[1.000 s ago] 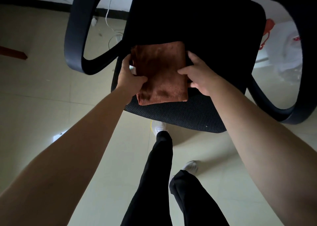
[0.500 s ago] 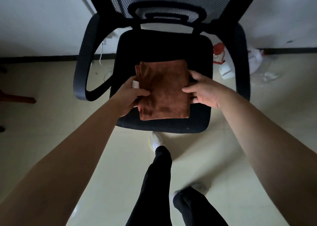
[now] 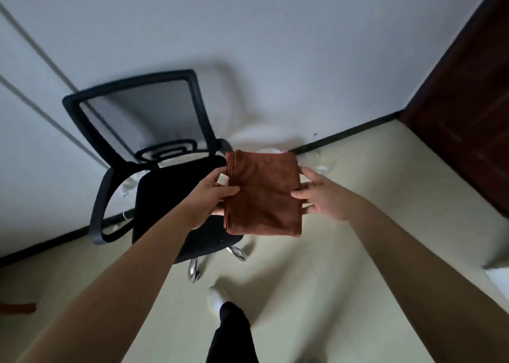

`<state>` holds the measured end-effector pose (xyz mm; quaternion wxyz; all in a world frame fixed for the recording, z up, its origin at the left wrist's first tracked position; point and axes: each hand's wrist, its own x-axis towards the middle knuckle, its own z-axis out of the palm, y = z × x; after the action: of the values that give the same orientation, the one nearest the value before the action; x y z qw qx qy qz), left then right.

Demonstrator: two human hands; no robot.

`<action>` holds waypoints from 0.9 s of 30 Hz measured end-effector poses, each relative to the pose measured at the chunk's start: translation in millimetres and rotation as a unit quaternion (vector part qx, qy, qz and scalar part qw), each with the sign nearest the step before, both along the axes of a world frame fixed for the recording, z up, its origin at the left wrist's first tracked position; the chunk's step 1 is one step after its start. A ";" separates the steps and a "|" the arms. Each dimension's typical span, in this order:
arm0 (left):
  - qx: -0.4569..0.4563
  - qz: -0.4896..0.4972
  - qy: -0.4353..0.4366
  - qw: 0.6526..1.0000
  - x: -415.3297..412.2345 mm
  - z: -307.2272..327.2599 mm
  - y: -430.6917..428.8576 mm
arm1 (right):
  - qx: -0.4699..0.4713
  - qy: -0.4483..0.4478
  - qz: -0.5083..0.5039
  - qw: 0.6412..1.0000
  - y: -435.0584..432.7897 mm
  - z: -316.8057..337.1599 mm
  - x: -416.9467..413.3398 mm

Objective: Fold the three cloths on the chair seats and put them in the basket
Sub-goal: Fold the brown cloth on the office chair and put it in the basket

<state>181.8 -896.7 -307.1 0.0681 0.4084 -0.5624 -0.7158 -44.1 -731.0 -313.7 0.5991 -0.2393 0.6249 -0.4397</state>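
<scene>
A folded brown cloth (image 3: 264, 194) is held in the air between both hands, to the right of the black office chair (image 3: 162, 186). My left hand (image 3: 212, 197) grips its left edge, thumb on top. My right hand (image 3: 322, 197) grips its right edge, thumb on top and fingers underneath. The cloth is a flat rectangle with its layered folds showing along the left side. The chair seat (image 3: 165, 194) lies bare and dark below and to the left. No basket and no other cloth are in view.
The chair has a mesh back (image 3: 143, 120) and curved armrests (image 3: 102, 211), and stands against a white wall. A dark wooden door (image 3: 468, 120) is at the right. White litter (image 3: 322, 167) lies by the black skirting. My leg and white shoe (image 3: 217, 299) are below.
The cloth has been lifted off the chair seat and carried right, held by both hands. The view has swung up and to the right, away from the chair.
</scene>
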 end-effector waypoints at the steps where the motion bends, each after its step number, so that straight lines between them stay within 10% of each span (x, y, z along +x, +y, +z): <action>1: -0.009 -0.019 0.010 1.000 -15.3 10.8 10.8 | -0.004 0.011 -0.007 1.000 20.6 16.6 -9.2; 10: -0.061 -0.227 0.109 0.966 -238.8 143.2 220.5 | -0.095 0.095 -0.252 0.958 307.1 144.2 -146.4; 27: 0.014 -0.548 0.167 0.819 -602.9 157.3 566.4 | -0.029 0.149 -0.570 0.808 677.9 182.9 -309.3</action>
<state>-421.1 -330.4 -149.7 -0.2480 -0.0926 -0.6635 -0.6998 -353.5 -53.2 -130.8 0.1331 0.0797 0.7176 -0.6789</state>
